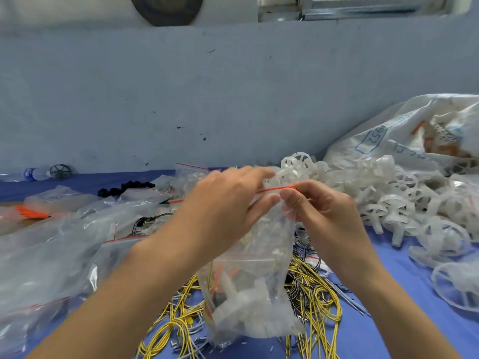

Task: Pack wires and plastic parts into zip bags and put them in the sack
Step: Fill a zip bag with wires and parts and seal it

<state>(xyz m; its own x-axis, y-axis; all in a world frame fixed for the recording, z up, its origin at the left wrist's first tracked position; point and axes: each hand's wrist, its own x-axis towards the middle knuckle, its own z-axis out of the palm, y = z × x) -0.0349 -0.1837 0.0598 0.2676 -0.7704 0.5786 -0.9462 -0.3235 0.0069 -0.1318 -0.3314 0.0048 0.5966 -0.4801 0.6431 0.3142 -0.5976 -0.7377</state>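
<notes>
A clear zip bag [259, 288] with a red seal strip hangs upright over the blue table, holding white plastic parts and some wires at its bottom. My left hand [223, 211] pinches the bag's top edge from the left. My right hand [324, 213] pinches the same red strip from the right, thumb against finger. Under the bag lies a tangle of yellow, black and grey wires [313, 299]. A heap of white plastic wheel parts [394, 203] lies to the right. The white woven sack [404, 130] lies at the far right against the wall.
Several empty zip bags [59, 244] are piled on the left of the blue table [388, 330]. Black parts [127, 189] and orange ties [31, 212] lie behind them. A water bottle [33, 174] lies by the blue wall.
</notes>
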